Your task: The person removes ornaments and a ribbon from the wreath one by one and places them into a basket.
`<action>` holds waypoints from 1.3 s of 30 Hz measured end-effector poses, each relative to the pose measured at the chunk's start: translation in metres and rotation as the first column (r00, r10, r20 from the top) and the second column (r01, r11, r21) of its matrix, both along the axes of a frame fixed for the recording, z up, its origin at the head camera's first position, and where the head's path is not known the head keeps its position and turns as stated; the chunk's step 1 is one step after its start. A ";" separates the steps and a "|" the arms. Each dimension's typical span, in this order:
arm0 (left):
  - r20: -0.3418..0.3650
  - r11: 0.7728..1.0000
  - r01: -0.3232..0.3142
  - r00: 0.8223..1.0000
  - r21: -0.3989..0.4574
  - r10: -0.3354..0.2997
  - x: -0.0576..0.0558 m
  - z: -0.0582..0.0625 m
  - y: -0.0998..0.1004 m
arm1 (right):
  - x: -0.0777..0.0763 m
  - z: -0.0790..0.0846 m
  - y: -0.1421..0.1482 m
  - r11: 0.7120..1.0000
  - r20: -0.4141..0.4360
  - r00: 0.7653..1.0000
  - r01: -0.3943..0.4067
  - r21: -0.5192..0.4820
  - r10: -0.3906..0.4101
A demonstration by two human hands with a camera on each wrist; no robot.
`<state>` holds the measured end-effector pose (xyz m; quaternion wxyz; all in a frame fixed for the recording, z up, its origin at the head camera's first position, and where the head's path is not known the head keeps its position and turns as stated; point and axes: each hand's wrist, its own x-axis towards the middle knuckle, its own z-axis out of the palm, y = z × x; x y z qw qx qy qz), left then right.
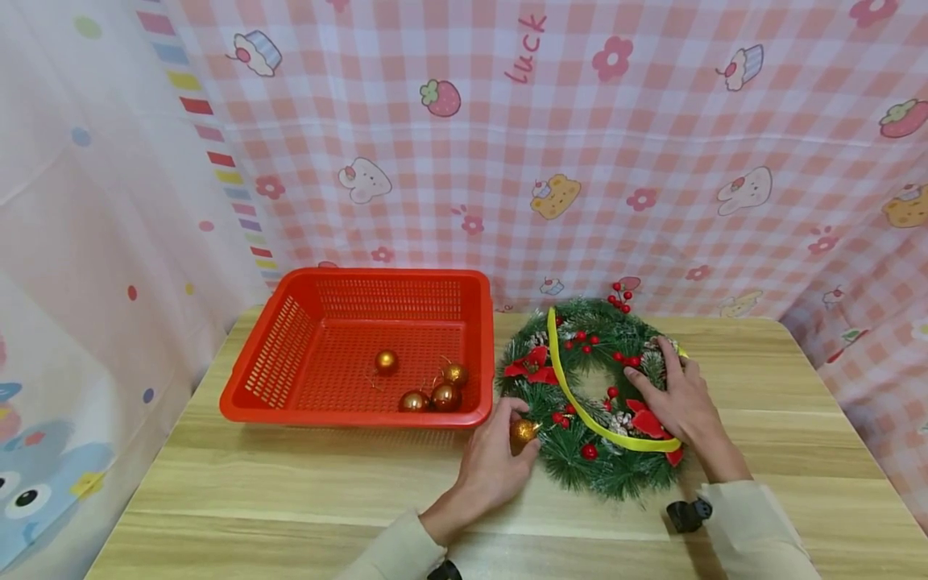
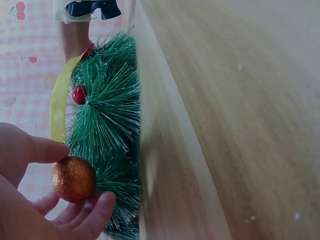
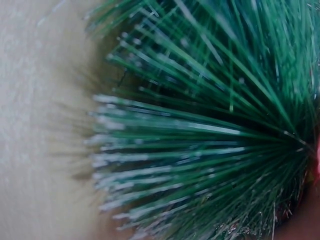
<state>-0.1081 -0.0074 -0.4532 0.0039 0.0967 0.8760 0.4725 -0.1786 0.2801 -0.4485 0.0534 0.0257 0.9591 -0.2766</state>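
Observation:
A glittery gold Christmas ball (image 1: 524,432) is held between the thumb and fingers of my left hand (image 1: 493,463), right at the lower left edge of the wreath. The left wrist view shows the same gold ball (image 2: 74,179) against the green needles. The Christmas wreath (image 1: 573,463) lies on the table, decorated with red berries, red poinsettias and frosted pinecones. Across it runs a loose yellow ribbon (image 1: 565,379). My right hand (image 1: 685,407) rests on the wreath's right side, thumb and index finger spread and extended. Green needles (image 3: 200,135) fill most of the right wrist view.
To the left of the wreath stands a red plastic basket (image 1: 362,419). Several gold and bronze balls lie inside, among them a shiny gold ball (image 1: 387,361) and a bronze ball (image 1: 445,396). A pink checked curtain (image 1: 449,234) hangs behind the wooden table (image 1: 290,499).

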 end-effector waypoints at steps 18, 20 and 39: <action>0.000 0.984 0.046 0.999 0.175 -0.046 -0.002 -0.001 0.003 | 0.000 -0.001 0.001 1.000 -0.012 1.000 0.003 -0.008 -0.003; 0.005 0.983 0.043 0.999 0.178 -0.045 -0.002 -0.001 0.004 | 0.001 -0.001 0.001 1.000 -0.016 1.000 0.004 -0.009 -0.004; -0.040 0.980 0.055 0.998 0.189 -0.049 -0.001 0.008 0.013 | 0.000 -0.001 0.001 1.000 -0.021 1.000 0.005 -0.014 -0.005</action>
